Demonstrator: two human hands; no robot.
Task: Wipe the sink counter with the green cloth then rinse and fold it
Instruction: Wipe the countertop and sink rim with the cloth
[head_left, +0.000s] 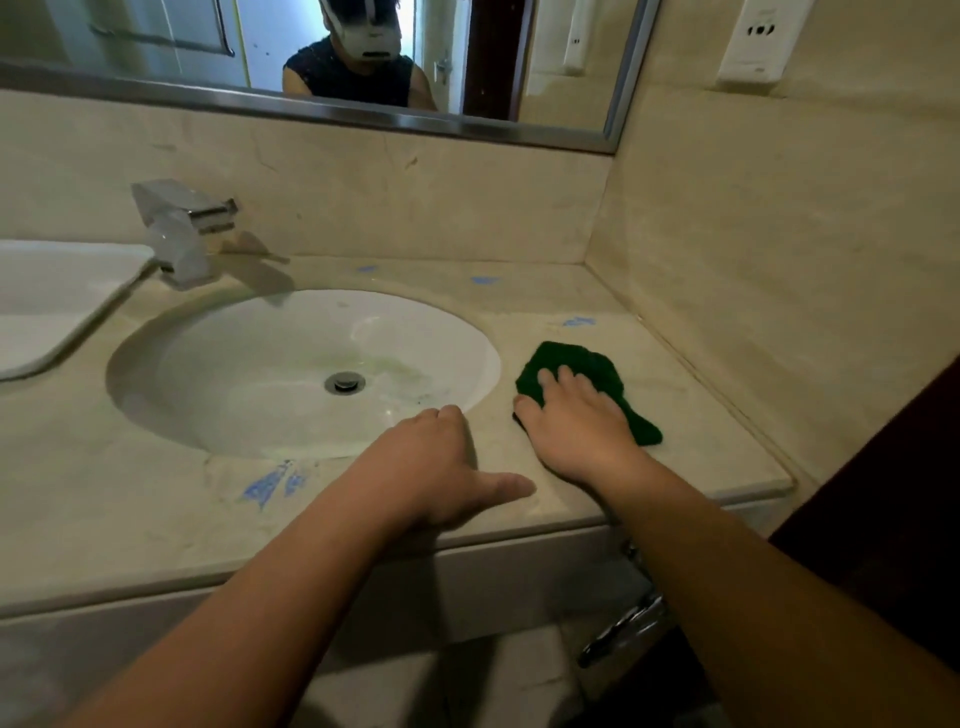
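My R hand (576, 421), fingers flat, presses green cloth (589, 358) on desk (701, 441), right of sink basin (260, 364). L hand (436, 467) rests near basin's near rim, fingers loosely bent, holding nothing.

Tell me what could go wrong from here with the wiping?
The right hand only presses flat on the green cloth, so the crumpled cloth may slip out from under it. The blue marks on the counter lie beyond the left hand, which rests in the way, so they may be missed.
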